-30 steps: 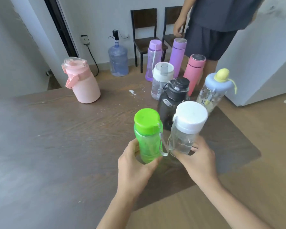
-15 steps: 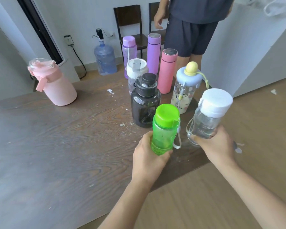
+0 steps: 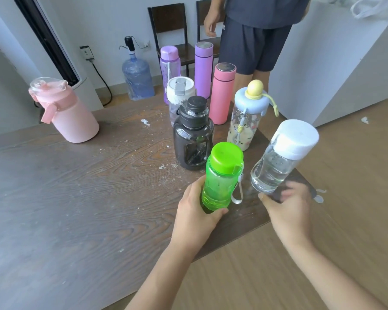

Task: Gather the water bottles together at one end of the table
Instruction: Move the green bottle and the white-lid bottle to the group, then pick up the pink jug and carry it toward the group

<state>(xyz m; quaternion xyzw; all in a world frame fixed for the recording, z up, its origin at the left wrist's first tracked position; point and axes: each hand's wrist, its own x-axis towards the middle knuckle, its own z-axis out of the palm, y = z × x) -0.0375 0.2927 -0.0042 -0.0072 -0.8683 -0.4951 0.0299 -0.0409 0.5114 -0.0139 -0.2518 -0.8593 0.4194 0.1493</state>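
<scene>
both hands (image 3: pixel 195 217) (image 3: pixel 286 211) curled, forearms extended.

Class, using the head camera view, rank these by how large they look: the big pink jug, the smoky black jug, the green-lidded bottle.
1. Big pink jug, though farthest away.
2. Smoky black jug.
3. Green-lidded bottle: nearest the camera, so it likely looks bigger than it is; the left hand hides its base.

The right hand (image 3: pixel 286 210) is motion-blurred at its fingers, and the standing person (image 3: pixel 255 34) is cut off above the chest.
</scene>
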